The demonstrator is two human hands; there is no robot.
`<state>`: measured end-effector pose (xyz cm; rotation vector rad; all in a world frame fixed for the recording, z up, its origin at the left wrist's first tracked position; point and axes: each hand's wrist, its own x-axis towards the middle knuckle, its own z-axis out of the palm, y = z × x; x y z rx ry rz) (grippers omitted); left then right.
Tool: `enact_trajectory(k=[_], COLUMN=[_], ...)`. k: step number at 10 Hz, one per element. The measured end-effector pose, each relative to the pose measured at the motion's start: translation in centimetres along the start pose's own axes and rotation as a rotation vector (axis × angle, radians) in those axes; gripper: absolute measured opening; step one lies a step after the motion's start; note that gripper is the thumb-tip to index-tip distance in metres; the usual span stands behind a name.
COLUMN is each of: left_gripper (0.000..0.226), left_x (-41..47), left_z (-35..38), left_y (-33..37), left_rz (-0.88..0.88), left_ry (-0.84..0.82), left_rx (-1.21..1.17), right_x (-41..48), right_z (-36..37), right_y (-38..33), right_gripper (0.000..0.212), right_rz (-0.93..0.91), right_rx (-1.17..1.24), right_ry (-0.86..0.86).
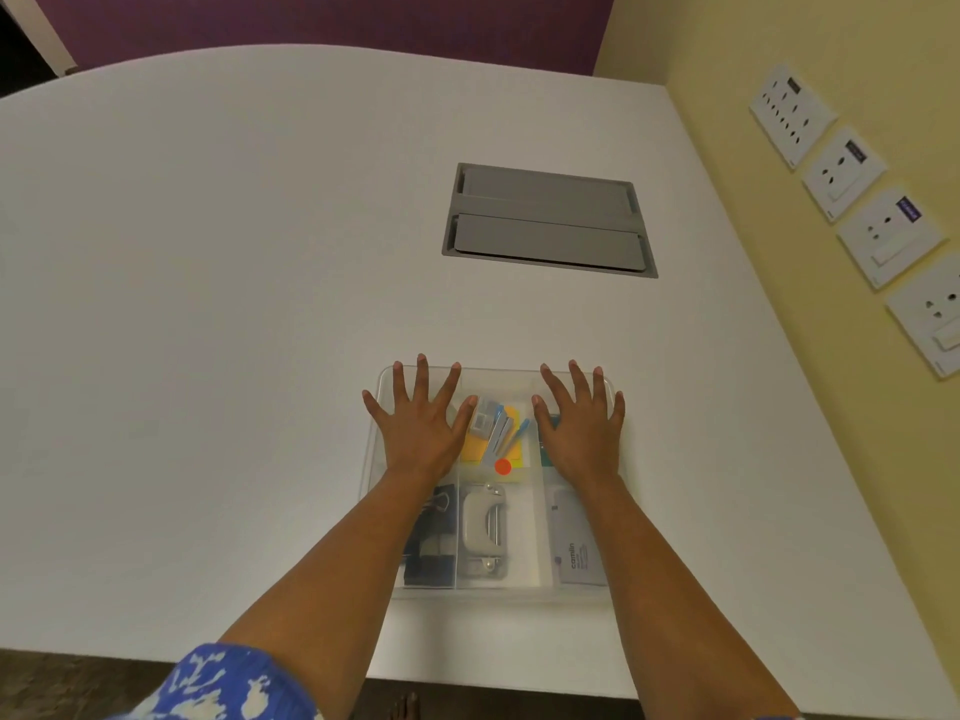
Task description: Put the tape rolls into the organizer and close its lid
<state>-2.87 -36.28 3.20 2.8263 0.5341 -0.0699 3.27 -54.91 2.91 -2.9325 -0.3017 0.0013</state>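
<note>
A clear plastic organizer [498, 589] sits on the white table near its front edge, with its transparent lid lying flat on top. My left hand [418, 423] rests palm down with spread fingers on the lid's far left part. My right hand [579, 426] lies the same way on the far right part. Through the lid I see yellow sticky notes [511, 449], an orange dot [502, 466], a grey hole punch [483, 527], black binder clips [431, 537] and a grey box [574, 553]. A teal item [545, 449] shows beside my right hand. I cannot make out tape rolls.
A grey cable hatch [548, 218] is set into the table [208, 304] beyond the organizer. The yellow wall on the right carries several white socket plates [841, 171]. The table's front edge runs just below the organizer.
</note>
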Motion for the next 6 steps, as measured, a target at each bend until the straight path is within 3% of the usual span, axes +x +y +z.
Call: enact_trajectory(k=[2, 3, 4, 5, 6], left_gripper=[0.11, 0.108, 0.086, 0.061, 0.062], left_x=[-0.2, -0.4, -0.4, 0.1, 0.2], left_z=[-0.1, -0.8, -1.3, -2.6, -4.0], left_y=[0.0, 0.0, 0.1, 0.1, 0.8], left_rz=[0.024, 0.043, 0.057, 0.1, 0.147], left_ry=[0.002, -0.041, -0.078, -0.073, -0.033], left_rx=[0.032, 0.068, 0.07, 0.099, 0.083], right_x=[-0.2, -0.4, -0.5, 0.4, 1.0], right_z=[0.0, -0.4, -0.9, -2.5, -4.1], right_y=[0.0, -0.2, -0.3, -0.9, -1.8], right_gripper=[0.054, 0.064, 0.09, 0.082, 0.067], right_rz=[-0.013, -0.015, -0.023, -0.004, -0.027], right_rx=[-0.027, -0.058, -0.072, -0.06, -0.059], right_ry=[0.0, -0.021, -0.02, -0.035, -0.007])
